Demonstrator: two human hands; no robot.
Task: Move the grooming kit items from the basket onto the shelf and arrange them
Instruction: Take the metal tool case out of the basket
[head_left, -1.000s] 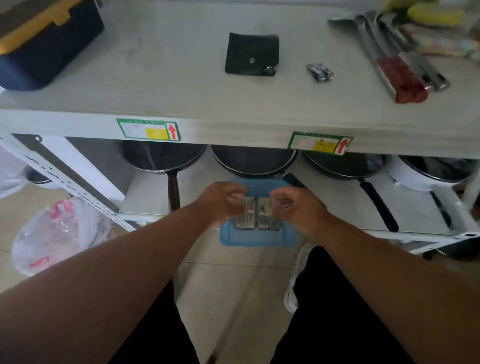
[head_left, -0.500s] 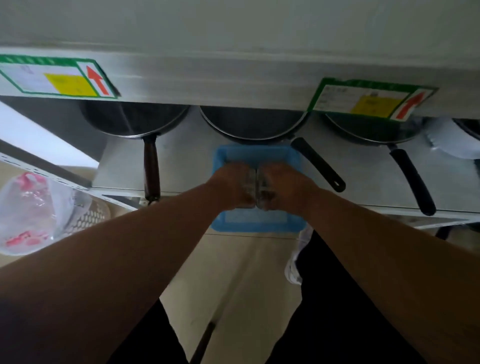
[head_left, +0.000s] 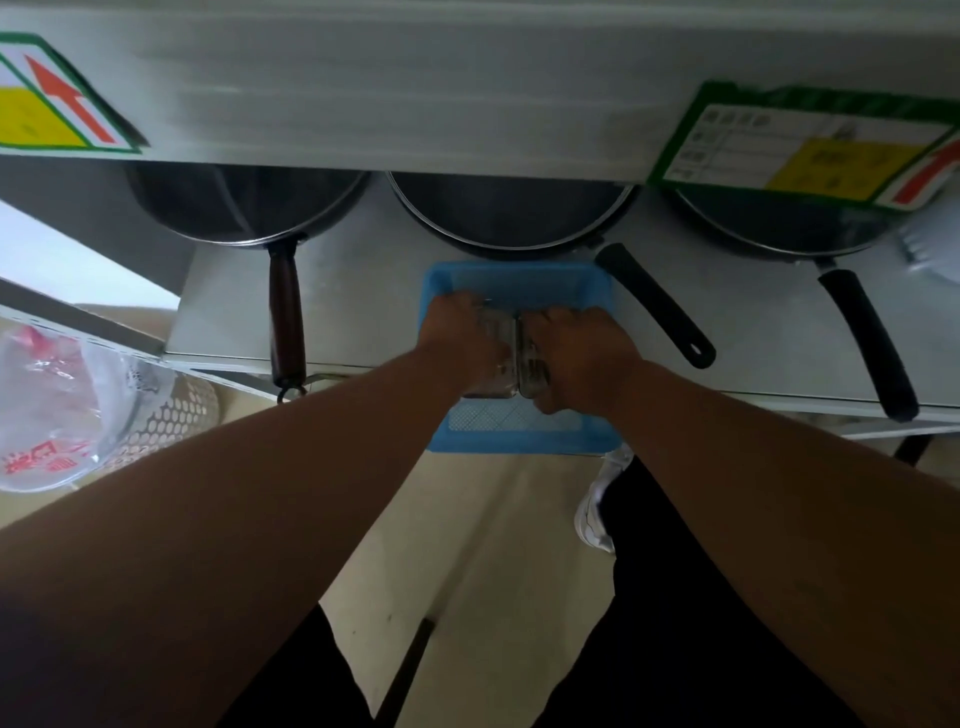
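At the far left a clear plastic bag (head_left: 49, 410) with red print hangs beside a perforated white bin (head_left: 179, 402). Next comes the lower shelf (head_left: 363, 296), where a dark pan with a brown wooden handle (head_left: 285, 317) sits under the edge of the upper shelf (head_left: 389, 98). In the middle, the blue basket (head_left: 519, 283) rests at the front edge of the lower shelf, overhanging the floor. The left hand (head_left: 462, 338) reaches into it, its grip closed around a clear, silvery grooming kit piece (head_left: 496, 364). Pressed against that is a second metallic piece (head_left: 530, 364), clasped in the closed grip of the right hand (head_left: 582, 353). Both pieces are just above the basket's mesh bottom. Further right lie two black-handled pans (head_left: 654, 301), (head_left: 862, 332).
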